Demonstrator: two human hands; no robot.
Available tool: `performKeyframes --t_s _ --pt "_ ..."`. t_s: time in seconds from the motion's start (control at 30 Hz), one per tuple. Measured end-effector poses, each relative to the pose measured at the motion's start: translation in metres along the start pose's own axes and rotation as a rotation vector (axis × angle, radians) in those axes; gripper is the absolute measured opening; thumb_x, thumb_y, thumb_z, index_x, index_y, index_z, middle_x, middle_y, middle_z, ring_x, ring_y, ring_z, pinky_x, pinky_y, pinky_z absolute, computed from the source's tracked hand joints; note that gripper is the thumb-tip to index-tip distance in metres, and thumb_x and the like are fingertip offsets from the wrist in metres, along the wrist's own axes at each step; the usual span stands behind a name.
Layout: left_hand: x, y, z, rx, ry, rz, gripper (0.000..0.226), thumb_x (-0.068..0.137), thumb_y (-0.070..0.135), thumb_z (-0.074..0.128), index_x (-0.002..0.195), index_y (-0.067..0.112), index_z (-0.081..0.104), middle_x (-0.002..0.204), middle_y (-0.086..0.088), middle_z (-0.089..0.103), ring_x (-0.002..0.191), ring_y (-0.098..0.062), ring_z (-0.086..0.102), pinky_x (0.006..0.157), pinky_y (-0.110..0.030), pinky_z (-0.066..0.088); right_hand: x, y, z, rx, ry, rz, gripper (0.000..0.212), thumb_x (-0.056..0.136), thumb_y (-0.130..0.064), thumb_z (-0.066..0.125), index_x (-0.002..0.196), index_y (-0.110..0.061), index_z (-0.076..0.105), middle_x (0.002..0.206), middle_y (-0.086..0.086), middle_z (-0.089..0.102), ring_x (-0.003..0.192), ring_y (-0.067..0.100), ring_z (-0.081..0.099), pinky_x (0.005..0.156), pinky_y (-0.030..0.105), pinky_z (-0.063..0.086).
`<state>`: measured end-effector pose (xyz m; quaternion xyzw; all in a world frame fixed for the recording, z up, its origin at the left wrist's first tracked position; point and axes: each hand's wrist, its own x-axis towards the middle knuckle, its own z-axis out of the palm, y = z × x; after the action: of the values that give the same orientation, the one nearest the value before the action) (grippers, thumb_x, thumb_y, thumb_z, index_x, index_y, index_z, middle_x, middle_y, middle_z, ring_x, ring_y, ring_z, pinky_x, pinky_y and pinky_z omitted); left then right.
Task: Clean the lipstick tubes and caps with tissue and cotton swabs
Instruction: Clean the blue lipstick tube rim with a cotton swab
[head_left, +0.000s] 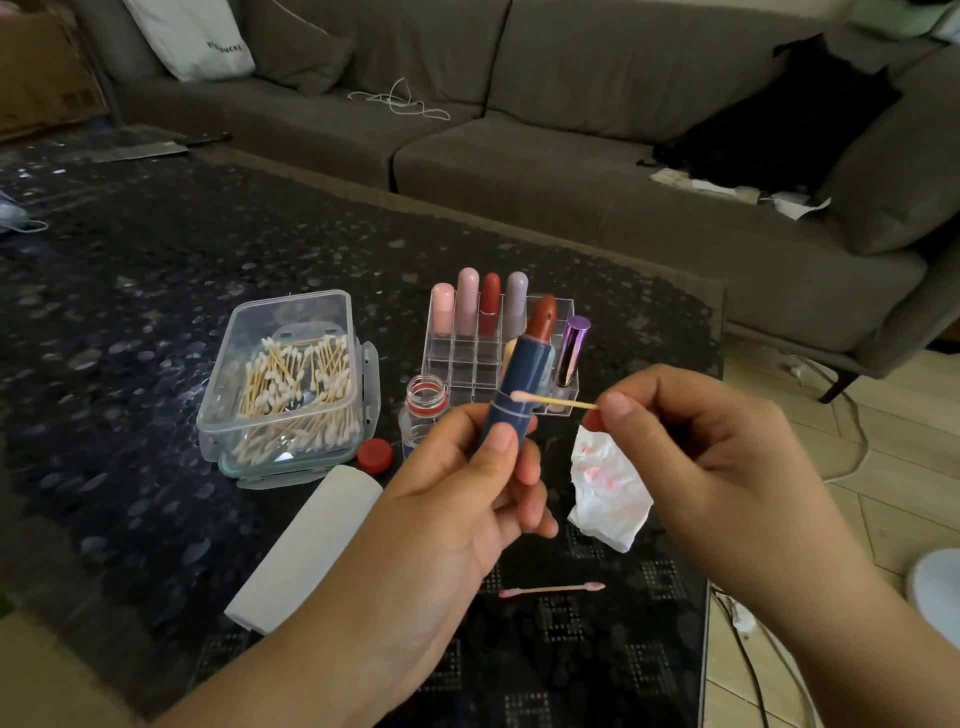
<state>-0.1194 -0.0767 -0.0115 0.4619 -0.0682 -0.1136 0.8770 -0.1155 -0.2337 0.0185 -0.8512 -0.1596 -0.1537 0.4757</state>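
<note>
Left hand (467, 483) grips uncapped lipstick tube (514, 400) by its rigid base; right hand (691, 441) pinches light cotton swab (556, 400); exposed bullet likely soft, smearable.

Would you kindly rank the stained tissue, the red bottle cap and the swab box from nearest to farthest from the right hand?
From the right hand:
1. Stained tissue, just below its fingers.
2. Red bottle cap, left of the left hand.
3. Swab box, farthest left.

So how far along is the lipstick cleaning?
Done: a pink-stained swab and smeared tissue lie used on the table. In hand: left hand holds the blue lipstick; right hand swabs its tube. Left: five tubes in the rack may need cleaning.
</note>
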Motion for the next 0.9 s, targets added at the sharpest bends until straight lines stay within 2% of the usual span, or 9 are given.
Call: performKeyframes --t_s 0.2,0.33,0.43,0.53,0.63,0.73,0.8,0.9 --pt "0.001 -0.003 -0.002 0.066 0.013 0.013 0.025 0.078 0.026 0.052 0.086 0.02 0.075 0.07 0.001 0.06 0.061 -0.011 0.054 0.06 -0.024 0.05 0.0 0.003 0.004 -0.005 -0.007 -0.021 0.015 0.085 -0.038 0.058 0.074 -0.031 0.065 0.059 -0.01 0.054 0.052 0.004 0.049 0.048 0.007 0.035" --pt "0.001 -0.002 0.0 -0.03 0.012 -0.009 0.026 0.078 0.024 0.052 0.081 0.014 0.076 0.066 -0.002 0.054 0.055 -0.012 0.049 0.058 -0.026 0.05 0.002 0.008 -0.003 0.042 0.012 0.028 0.019 0.083 -0.038 0.058 0.072 -0.025 0.066 0.056 -0.001 0.053 0.049 0.009 0.045 0.046 0.009 0.033" --pt "0.001 -0.001 0.0 -0.078 -0.006 -0.024 0.026 0.078 0.023 0.052 0.083 0.012 0.075 0.066 -0.003 0.051 0.054 -0.013 0.047 0.057 -0.026 0.049 0.003 0.01 -0.006 0.038 -0.005 0.035 0.023 0.08 -0.047 0.054 0.079 -0.028 0.066 0.062 0.008 0.056 0.052 0.018 0.046 0.045 0.013 0.034" --pt "0.003 0.002 0.0 -0.127 -0.023 -0.048 0.026 0.077 0.023 0.052 0.085 0.01 0.074 0.066 -0.004 0.05 0.053 -0.014 0.046 0.056 -0.028 0.05 0.003 0.01 -0.004 0.064 -0.004 0.024 0.016 0.084 -0.036 0.057 0.077 -0.025 0.066 0.062 0.009 0.056 0.051 0.017 0.044 0.047 0.012 0.033" --pt "0.002 0.002 0.002 -0.101 -0.048 -0.054 0.02 0.076 0.02 0.061 0.092 0.011 0.069 0.066 -0.003 0.049 0.054 -0.013 0.045 0.056 -0.028 0.05 0.002 0.007 0.0 0.064 -0.021 -0.011 0.017 0.085 -0.033 0.056 0.072 -0.026 0.066 0.058 0.003 0.053 0.05 0.008 0.044 0.047 0.01 0.033" --pt "0.0 0.0 0.003 -0.046 -0.048 -0.069 0.035 0.074 0.015 0.061 0.109 0.013 0.06 0.065 0.001 0.048 0.054 -0.011 0.045 0.059 -0.026 0.049 0.002 0.005 0.0 0.074 -0.026 -0.01 0.016 0.084 -0.033 0.057 0.073 -0.026 0.066 0.059 0.005 0.053 0.05 0.014 0.044 0.046 0.013 0.034" --pt "-0.001 0.0 0.004 -0.06 -0.053 -0.071 0.035 0.075 0.015 0.056 0.11 0.011 0.056 0.063 0.0 0.046 0.053 -0.011 0.043 0.059 -0.026 0.049 0.003 0.006 -0.003 0.08 -0.016 -0.003 0.019 0.084 -0.037 0.059 0.072 -0.024 0.067 0.06 0.009 0.053 0.05 0.016 0.045 0.046 0.014 0.033" --pt "-0.001 0.003 0.003 -0.112 -0.06 -0.078 0.028 0.076 0.013 0.054 0.103 0.009 0.057 0.062 -0.003 0.048 0.051 -0.013 0.045 0.056 -0.027 0.049 0.003 0.009 -0.008 0.076 -0.004 0.014 0.027 0.077 -0.048 0.051 0.079 -0.025 0.066 0.063 0.014 0.054 0.054 0.024 0.046 0.046 0.017 0.035"
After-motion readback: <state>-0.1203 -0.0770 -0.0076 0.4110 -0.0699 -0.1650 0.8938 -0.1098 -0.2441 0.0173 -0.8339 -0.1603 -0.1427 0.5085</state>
